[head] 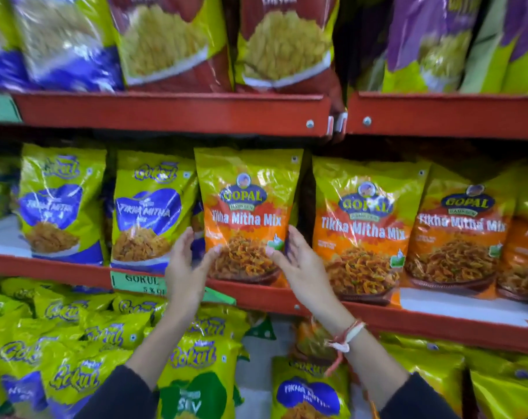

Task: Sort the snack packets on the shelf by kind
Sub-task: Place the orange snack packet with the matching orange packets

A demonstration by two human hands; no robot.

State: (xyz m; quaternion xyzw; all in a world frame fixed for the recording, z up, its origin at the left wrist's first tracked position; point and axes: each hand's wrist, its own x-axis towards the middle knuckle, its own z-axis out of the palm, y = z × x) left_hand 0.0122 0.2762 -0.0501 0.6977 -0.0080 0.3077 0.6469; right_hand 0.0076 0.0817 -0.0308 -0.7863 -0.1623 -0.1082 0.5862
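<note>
Packet in hand: an orange Gopal Tikha Mitha Mix packet (247, 216) stands upright on the middle shelf (256, 293), its lower half between the two hands
Left hand (185, 267): open, fingers (186, 241) extended upward along the packet's left edge, thumb reaching toward its lower front; they look to be touching or just short of the film, and I cannot tell which
Right hand (299, 261): open too, fingertips (293, 234) at the packet's right edge and thumb against the lower front; nothing is clenched, so this reads as steadying or squaring up, not a firm grasp
Beyond the left fingers: two green and blue Gokul Tikha Mitha packets (149, 213), the nearer one just beside the orange packet
Beyond the right fingers: more Gopal packets (365, 231) of the same orange kind, a narrow dark gap between them and the held one
Below the wrists: loose Gokul packets (75, 343) heaped on the lower shelf, and a green price tag (141, 282) partly hidden behind the left hand
Above the fingertips: the upper shelf (172, 113) with red and purple bags, blurred
Step, as I judge it: placing the orange packet at the boundary where the Gopal row meets the Gokul row
Next move calls for: closing the gap on the right-finger side so that it joins its own kind, keeping it upright while the hands let go, then turning to the mixed heap below, where one orange packet (312, 340) seems to lie among the green
</note>
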